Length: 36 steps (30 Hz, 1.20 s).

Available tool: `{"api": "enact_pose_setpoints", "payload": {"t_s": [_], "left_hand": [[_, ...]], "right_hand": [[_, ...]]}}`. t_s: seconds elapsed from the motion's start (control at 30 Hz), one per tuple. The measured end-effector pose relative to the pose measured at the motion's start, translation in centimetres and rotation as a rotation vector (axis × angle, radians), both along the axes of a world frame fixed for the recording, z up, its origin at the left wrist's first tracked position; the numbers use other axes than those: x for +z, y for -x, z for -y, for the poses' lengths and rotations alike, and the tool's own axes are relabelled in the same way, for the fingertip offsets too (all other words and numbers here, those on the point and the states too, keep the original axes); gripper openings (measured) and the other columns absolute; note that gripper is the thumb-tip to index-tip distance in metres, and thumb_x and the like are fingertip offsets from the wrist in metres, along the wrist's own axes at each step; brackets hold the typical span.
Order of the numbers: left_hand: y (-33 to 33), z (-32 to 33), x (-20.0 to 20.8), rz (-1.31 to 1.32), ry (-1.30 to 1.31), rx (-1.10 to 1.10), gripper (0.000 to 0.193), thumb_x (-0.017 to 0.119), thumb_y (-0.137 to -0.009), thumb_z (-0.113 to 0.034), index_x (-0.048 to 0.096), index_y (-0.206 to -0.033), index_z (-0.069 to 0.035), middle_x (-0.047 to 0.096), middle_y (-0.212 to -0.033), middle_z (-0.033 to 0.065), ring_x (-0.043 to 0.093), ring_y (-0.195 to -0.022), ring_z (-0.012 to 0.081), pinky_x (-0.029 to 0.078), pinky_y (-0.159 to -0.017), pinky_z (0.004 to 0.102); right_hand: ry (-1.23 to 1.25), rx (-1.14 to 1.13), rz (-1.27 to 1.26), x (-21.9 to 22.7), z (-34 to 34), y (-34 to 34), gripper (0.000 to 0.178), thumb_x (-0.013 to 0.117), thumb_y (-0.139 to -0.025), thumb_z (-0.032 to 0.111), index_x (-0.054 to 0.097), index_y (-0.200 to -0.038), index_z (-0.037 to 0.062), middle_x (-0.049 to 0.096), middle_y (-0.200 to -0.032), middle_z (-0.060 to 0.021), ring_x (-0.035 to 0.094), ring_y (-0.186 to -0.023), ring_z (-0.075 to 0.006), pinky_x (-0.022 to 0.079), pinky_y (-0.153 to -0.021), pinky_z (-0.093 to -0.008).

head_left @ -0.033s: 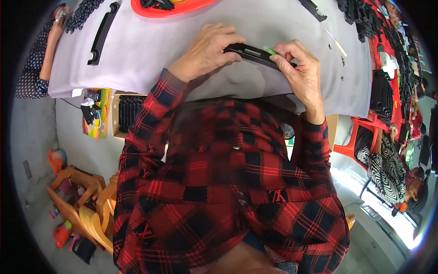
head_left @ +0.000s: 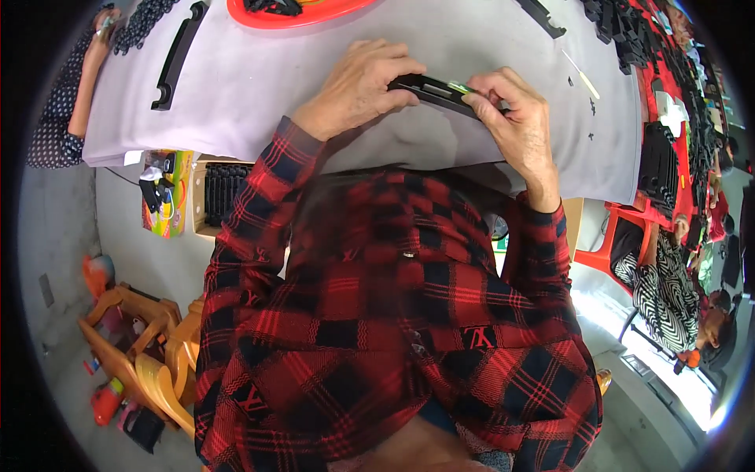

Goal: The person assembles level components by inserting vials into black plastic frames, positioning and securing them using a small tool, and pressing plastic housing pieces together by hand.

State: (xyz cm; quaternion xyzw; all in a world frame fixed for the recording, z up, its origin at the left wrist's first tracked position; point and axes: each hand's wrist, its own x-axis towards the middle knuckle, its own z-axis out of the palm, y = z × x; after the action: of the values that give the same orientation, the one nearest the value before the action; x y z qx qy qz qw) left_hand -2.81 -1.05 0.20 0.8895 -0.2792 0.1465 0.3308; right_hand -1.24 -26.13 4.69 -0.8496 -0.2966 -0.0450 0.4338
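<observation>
Both my hands hold a long black plastic part (head_left: 429, 88) just above the grey table (head_left: 299, 79). My left hand (head_left: 358, 86) wraps over its left end with the fingers curled on top. My right hand (head_left: 515, 118) grips the right end, with the fingertips pressed near a small green piece (head_left: 458, 88) on the part. My red and black checked sleeves reach up to the table from below.
A black handle-shaped part (head_left: 177, 55) lies at the table's left. A red tray (head_left: 314, 12) sits at the far edge and a thin white stick (head_left: 582, 75) at the right. Under the table stands a cardboard box (head_left: 224, 189) of black parts. Another person's arm (head_left: 86, 86) rests far left, and a person in a striped top (head_left: 668, 291) sits right.
</observation>
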Motion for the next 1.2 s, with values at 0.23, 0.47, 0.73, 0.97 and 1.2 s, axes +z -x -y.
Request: {"api": "enact_pose_setpoints", "payload": {"t_s": [0.23,0.47,0.73,0.97,1.2], "left_hand": [[0.0,0.4,-0.3,-0.012,0.014,0.007,0.038,0.076,-0.074,-0.020,0.068,-0.109,-0.006,0.057,-0.094,0.0073,0.055,-0.094,0.0287,0.042,-0.085,0.0402],[0.0,0.4,-0.5,-0.002,0.052,0.021,0.038,0.075,-0.074,-0.021,0.068,-0.108,-0.005,0.057,-0.094,0.0076,0.055,-0.095,0.0289,0.042,-0.086,0.0405],[0.0,0.3,-0.6,-0.002,0.038,0.027,0.037,0.074,-0.074,-0.022,0.069,-0.107,-0.004,0.056,-0.093,0.0080,0.055,-0.093,0.0289,0.042,-0.084,0.0406],[-0.4,0.3,-0.6,0.014,0.046,0.020,0.037,0.076,-0.074,-0.022,0.069,-0.106,-0.005,0.057,-0.093,0.0076,0.055,-0.093,0.0283,0.041,-0.085,0.0410],[0.1,0.4,-0.7,0.020,0.026,0.010,0.037,0.076,-0.076,-0.024,0.069,-0.107,-0.006,0.057,-0.092,0.0084,0.055,-0.093,0.0297,0.041,-0.088,0.0407]], "right_hand": [[0.156,0.063,0.135,-0.9,-2.0,-0.5,0.017,0.071,-0.083,-0.001,0.069,-0.100,0.0033,0.063,-0.087,-0.0122,0.064,-0.074,-0.0306,0.052,-0.066,-0.0386],[0.158,0.050,0.108,-1.1,-2.6,-0.7,0.015,0.072,-0.083,0.000,0.070,-0.097,0.0035,0.063,-0.085,-0.0111,0.064,-0.073,-0.0302,0.052,-0.065,-0.0381],[0.149,0.037,0.170,-1.5,-2.5,-0.5,0.013,0.075,-0.082,0.002,0.071,-0.094,0.0049,0.062,-0.082,-0.0079,0.063,-0.071,-0.0259,0.051,-0.063,-0.0355],[0.071,-0.062,0.207,-2.6,-2.7,0.2,0.013,0.075,-0.080,0.002,0.071,-0.092,0.0069,0.063,-0.081,-0.0058,0.062,-0.074,-0.0255,0.052,-0.068,-0.0352],[0.150,-0.135,0.480,-3.2,-3.2,1.0,0.011,0.075,-0.076,0.006,0.070,-0.085,0.0105,0.062,-0.078,-0.0041,0.059,-0.074,-0.0253,0.047,-0.074,-0.0366]]}}
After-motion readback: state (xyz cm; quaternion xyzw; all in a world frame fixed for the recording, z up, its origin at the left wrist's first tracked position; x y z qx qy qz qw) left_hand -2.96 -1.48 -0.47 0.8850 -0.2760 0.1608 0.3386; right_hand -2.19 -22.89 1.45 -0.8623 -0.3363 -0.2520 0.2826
